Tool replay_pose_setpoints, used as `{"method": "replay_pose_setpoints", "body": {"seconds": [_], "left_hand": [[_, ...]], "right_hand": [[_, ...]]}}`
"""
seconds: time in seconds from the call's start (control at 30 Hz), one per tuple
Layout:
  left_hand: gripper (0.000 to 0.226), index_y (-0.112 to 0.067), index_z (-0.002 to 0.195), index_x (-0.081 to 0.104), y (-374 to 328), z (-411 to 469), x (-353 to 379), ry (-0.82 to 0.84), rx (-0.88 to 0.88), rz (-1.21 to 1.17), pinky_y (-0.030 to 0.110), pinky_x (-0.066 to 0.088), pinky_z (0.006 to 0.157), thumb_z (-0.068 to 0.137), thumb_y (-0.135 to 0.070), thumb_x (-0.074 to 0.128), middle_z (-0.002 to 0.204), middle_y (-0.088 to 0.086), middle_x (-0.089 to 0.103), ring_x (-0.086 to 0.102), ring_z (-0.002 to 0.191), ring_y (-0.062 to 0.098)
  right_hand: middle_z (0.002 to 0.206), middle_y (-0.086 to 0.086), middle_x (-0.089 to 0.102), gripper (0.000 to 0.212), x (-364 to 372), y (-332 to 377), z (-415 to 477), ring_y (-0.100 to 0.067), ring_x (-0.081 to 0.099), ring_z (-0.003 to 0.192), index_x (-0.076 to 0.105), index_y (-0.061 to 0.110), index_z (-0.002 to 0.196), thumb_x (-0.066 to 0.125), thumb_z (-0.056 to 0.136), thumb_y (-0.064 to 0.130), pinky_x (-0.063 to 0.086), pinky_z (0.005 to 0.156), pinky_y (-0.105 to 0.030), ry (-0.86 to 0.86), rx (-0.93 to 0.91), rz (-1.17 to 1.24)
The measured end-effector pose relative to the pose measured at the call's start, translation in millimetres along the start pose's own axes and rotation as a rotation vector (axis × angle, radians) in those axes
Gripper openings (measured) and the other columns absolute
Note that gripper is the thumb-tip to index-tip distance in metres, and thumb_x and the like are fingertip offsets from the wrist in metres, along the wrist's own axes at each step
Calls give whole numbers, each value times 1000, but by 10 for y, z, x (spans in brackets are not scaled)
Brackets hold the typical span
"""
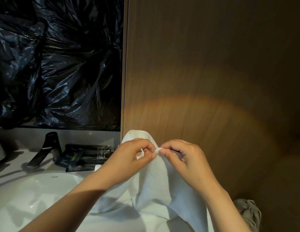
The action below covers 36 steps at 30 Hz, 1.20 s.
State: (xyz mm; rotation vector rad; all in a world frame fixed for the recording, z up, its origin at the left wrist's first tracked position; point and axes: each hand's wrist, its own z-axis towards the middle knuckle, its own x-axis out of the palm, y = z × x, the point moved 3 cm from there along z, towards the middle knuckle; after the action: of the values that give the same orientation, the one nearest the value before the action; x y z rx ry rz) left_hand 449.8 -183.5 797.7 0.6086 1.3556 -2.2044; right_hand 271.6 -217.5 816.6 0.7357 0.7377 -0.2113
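Both hands are raised in front of the wood wall panel point(213, 81), close together and almost touching at the fingertips. The left hand point(136, 158) and the right hand point(179, 158) each pinch the top edge of a white towel point(156, 185) between thumb and forefinger, with the other fingers curled in.

The towel is held up at that one gathered point and hangs down between the forearms. Its lower part spreads loosely over the counter point(15, 163) at the right of the white sink point(28, 190). A rounded fold of it also stands up behind the left hand.

As a judgement, this looks like an early stage of folding or arranging the towel. The hands have brought an edge or two corners together, but which cannot be told. The cloth below lies in soft, uneven drapes with no flat, squared fold visible. Straightening, folding and setting it down all appear to be left to do.

Around it sit a black faucet point(48, 148) behind the sink and a few black sachets point(85, 156) beside it. Crumpled black plastic sheeting point(58, 64) hangs above, and a grey cloth point(248, 213) lies low at the right.
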Motion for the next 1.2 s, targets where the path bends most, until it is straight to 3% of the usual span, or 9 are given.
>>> {"method": "replay_pose_setpoints", "body": {"seconds": [0.23, 0.37, 0.57, 0.7, 0.8, 0.93, 1.07, 1.2], "left_hand": [[14, -30, 77, 59, 29, 97, -266, -233, -80, 3, 10, 39, 55, 89, -23, 62, 73, -14, 58, 48, 56, 2], [12, -26, 78, 60, 3, 156, -492, -344, -114, -16, 7, 42, 57, 89, -21, 63, 65, -2, 57, 49, 54, 1], [10, -22, 81, 59, -157, 185, -695, -468, -129, -16, -3, 38, 66, 91, -24, 59, 62, 5, 60, 55, 59, 19], [18, -20, 76, 59, -486, 274, -881, -554, -92, -43, -1, 35, 58, 93, -24, 55, 56, -5, 58, 52, 54, 2], [27, -24, 65, 56, -721, 324, -1076, -625, -48, -81, 3, 35, 49, 92, -26, 54, 46, -10, 51, 46, 44, 0], [27, -20, 58, 55, -517, 421, -1102, -562, -194, 19, 16, 38, 46, 85, -22, 55, 52, -8, 53, 45, 48, 6], [13, -12, 77, 59, 138, 310, -671, -380, -447, 182, 24, 36, 52, 89, -18, 57, 67, 6, 61, 50, 60, 13], [9, -21, 91, 60, 446, 124, -384, -285, -424, 318, 35, 53, 69, 91, -30, 59, 84, -3, 63, 59, 75, 15]], "right_hand": [[85, 16, 66, 19, -103, -208, -50, -8, 62, 80, 65, 31, 90, 54, 95, 45, 51, 68, -39, 23, 96, -90], [82, 21, 64, 17, -181, -359, -112, -2, 61, 81, 64, 35, 85, 55, 95, 46, 54, 71, -37, -6, 185, -162], [76, 15, 63, 18, -295, -404, -116, -9, 61, 77, 62, 31, 83, 54, 97, 40, 53, 73, -43, -137, 250, -168], [78, 19, 63, 14, -416, -156, 91, -4, 61, 81, 62, 36, 85, 54, 97, 35, 51, 70, -20, -309, 216, -1], [79, 20, 64, 17, -591, 32, 252, -1, 61, 84, 65, 34, 81, 55, 95, 34, 47, 64, -8, -335, 153, 114], [75, 18, 65, 19, -678, -66, 307, -1, 61, 77, 67, 32, 77, 57, 93, 38, 47, 59, -12, -242, 213, 48], [72, 11, 65, 21, -398, -345, 139, -8, 61, 73, 65, 29, 75, 60, 93, 38, 53, 70, -40, -61, 342, -169], [77, 17, 66, 17, -156, -447, -36, -4, 62, 76, 65, 33, 81, 58, 94, 40, 56, 75, -39, -13, 368, -181]]}}
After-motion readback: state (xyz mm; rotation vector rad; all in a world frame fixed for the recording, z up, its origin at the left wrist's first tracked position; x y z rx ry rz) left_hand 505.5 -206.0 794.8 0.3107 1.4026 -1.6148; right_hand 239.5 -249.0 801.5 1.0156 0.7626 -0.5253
